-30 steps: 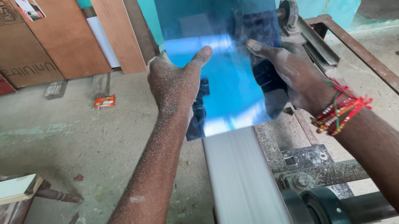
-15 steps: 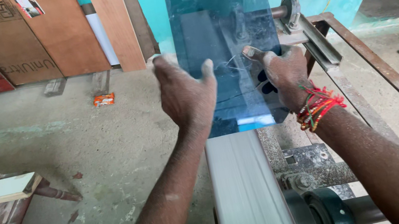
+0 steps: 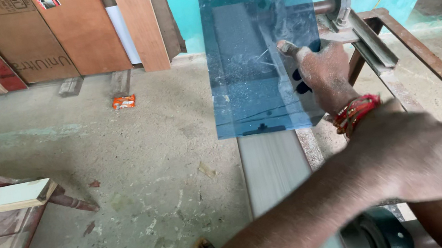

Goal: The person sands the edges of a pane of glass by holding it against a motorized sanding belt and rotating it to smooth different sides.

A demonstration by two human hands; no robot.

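Sheet: blue translucent panel (image 3: 255, 45), rectangular, held upright over the far end of the machine, its long axis running from near to far in the scene and its lower edge just above the pale belt.
Right hand: the right hand (image 3: 325, 70) is closed on the panel's right edge, thumb laid across the near face, the other fingers hidden behind the tinted material; red thread bands (image 3: 355, 111) are worn at the wrist.
Left hand: the left hand (image 3: 419, 150) is seen near and right, crossing over the right forearm, away from the panel; the fingertips run blurred toward the right edge, so it cannot be told whether they are spread or pressed together. Nothing is seen held in it.
Key relation: the panel lies far and left of the left hand; the right hand is the nearer one and the only one in contact with it.
Surface: the panel is smooth and glossy, marked with dust smears and fine scratches.
Machine: a pale, flat belt (image 3: 275, 175) is stretched toward a dark drum (image 3: 374, 236) at the near end; a rusted steel frame (image 3: 434, 62) is set to the right.
Surroundings: plywood boards (image 3: 89, 26) are leaned against the far wall; a dusty concrete floor (image 3: 118, 160) lies at left, with a small orange wrapper (image 3: 124, 102) on it.
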